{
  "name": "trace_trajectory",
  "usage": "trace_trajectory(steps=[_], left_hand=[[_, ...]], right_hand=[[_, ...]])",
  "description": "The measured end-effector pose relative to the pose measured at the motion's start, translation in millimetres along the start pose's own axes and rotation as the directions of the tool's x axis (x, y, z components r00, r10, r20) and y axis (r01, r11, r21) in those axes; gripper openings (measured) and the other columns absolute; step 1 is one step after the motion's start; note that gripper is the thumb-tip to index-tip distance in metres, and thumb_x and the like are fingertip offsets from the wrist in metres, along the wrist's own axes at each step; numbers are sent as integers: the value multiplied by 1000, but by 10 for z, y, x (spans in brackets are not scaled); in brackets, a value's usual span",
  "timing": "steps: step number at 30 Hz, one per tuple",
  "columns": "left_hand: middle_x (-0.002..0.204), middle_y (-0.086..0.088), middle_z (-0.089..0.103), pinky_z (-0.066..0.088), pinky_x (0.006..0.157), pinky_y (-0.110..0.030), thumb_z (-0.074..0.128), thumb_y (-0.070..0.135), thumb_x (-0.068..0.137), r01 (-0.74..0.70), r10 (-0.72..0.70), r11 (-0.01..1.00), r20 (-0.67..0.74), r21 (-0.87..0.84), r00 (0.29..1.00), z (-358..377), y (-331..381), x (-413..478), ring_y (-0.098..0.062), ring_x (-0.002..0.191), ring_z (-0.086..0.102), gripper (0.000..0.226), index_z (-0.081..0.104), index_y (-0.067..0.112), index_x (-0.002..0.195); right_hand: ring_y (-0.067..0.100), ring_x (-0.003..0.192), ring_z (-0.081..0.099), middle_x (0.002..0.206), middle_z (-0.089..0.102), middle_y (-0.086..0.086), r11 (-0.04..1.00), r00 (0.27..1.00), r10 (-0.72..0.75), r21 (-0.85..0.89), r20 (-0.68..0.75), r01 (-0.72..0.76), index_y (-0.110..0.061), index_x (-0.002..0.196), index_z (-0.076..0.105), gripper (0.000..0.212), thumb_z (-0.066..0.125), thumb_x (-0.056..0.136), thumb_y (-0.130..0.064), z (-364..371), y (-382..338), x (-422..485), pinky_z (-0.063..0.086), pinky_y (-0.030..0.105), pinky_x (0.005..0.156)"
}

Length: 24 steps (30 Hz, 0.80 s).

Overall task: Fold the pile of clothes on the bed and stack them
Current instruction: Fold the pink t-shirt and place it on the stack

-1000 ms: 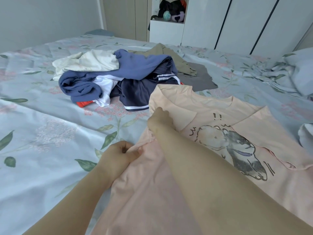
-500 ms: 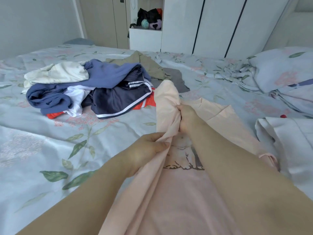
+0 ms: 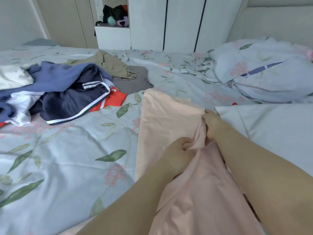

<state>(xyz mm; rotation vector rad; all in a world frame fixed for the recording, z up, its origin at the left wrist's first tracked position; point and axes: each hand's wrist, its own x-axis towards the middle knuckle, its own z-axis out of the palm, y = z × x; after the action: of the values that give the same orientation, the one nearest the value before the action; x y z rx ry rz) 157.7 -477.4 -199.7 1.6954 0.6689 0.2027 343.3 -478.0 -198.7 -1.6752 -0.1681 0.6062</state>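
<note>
While both hands grip it, the peach shirt (image 3: 166, 119) lies stretched along the floral bed (image 3: 67, 158), its far part folded over into a flat, smooth panel and its near part bunched between the forearms. The left hand (image 3: 179, 150) has its fingers curled into a gather of the shirt's fabric near the middle, and the right hand (image 3: 211, 122) pinches the shirt at the near right corner of the folded panel. To the left of the shirt and a little beyond it sits the pile of clothes (image 3: 67, 92), unfolded: blue, navy with white stripes, white, orange, tan and grey pieces heaped together. Just right of the shirt lies a pale flat cloth (image 3: 279, 129), perhaps a folded garment, though the view does not settle it. Beyond the shirt to the right rests a floral pillow (image 3: 271, 70).
</note>
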Motion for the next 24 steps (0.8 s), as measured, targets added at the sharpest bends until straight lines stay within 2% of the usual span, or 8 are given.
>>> trace_trajectory(steps=[2, 7, 10, 12, 15, 18, 21, 24], left_hand=[[104, 5, 55, 41, 89, -23, 54, 29, 94, 34, -34, 978, -2, 208, 999, 10, -57, -37, -14, 100, 54, 37, 49, 22, 129], [83, 13, 54, 40, 73, -20, 59, 33, 89, 57, -43, 917, -45, 394, 998, -144, -52, -331, -11, 85, 51, 13, 56, 26, 99], [79, 14, 51, 43, 78, -23, 59, 41, 86, 103, -90, 835, -52, 540, 995, -280, -45, -637, -11, 85, 52, 17, 58, 25, 88], [91, 9, 55, 42, 80, -25, 56, 48, 87, 126, -166, 764, 5, 633, 986, -386, -71, -845, -14, 92, 53, 29, 60, 21, 99], [118, 0, 55, 40, 86, -27, 56, 53, 86, 160, -268, 652, 28, 741, 963, -535, -114, -1115, -20, 109, 51, 47, 55, 18, 118], [117, -1, 55, 39, 84, -25, 58, 51, 87, 183, -299, 559, -10, 809, 954, -627, -91, -1348, -20, 109, 51, 49, 56, 15, 120], [84, 5, 50, 35, 63, -21, 61, 38, 87, 127, -198, 628, 0, 768, 980, -635, -20, -1528, -13, 81, 48, 21, 58, 17, 89], [72, 5, 45, 32, 57, -23, 62, 30, 86, 40, -82, 706, 25, 708, 996, -459, 109, -1638, -11, 66, 44, 24, 50, 16, 71]], right_hand=[[26, 90, 59, 108, 62, 19, 995, 1000, 22, -96, -6, -23, -12, 88, 60, 12, 51, 80, -8, -50, 154, 120, 50, 37, 84], [30, 98, 60, 111, 62, 19, 994, 998, 65, -84, -2, -65, 2, 116, 57, 36, 62, 83, -11, -77, 265, -299, 49, 42, 89], [27, 74, 59, 86, 61, 17, 996, 999, 47, -80, -11, -48, -5, 87, 59, 7, 60, 81, -1, -168, 334, -730, 53, 42, 73], [23, 60, 54, 72, 56, 13, 994, 998, 65, -88, 12, -63, -9, 78, 52, 12, 58, 83, -1, -225, 404, -1001, 47, 32, 57], [20, 49, 50, 70, 53, 14, 989, 996, 74, -134, 42, -68, -11, 99, 45, 24, 62, 82, -6, -270, 485, -1368, 44, 24, 46], [19, 49, 48, 69, 52, 12, 989, 990, 99, -121, 104, -86, -13, 106, 44, 23, 57, 87, -9, -304, 541, -1710, 43, 23, 48], [18, 56, 50, 74, 53, 10, 988, 983, 116, -121, 140, -99, -14, 113, 45, 21, 49, 93, -12, -373, 583, -1956, 42, 24, 51], [18, 60, 50, 76, 53, 8, 983, 971, 170, -93, 168, -156, -12, 107, 48, 11, 42, 98, -17, -455, 584, -2134, 42, 26, 54]])
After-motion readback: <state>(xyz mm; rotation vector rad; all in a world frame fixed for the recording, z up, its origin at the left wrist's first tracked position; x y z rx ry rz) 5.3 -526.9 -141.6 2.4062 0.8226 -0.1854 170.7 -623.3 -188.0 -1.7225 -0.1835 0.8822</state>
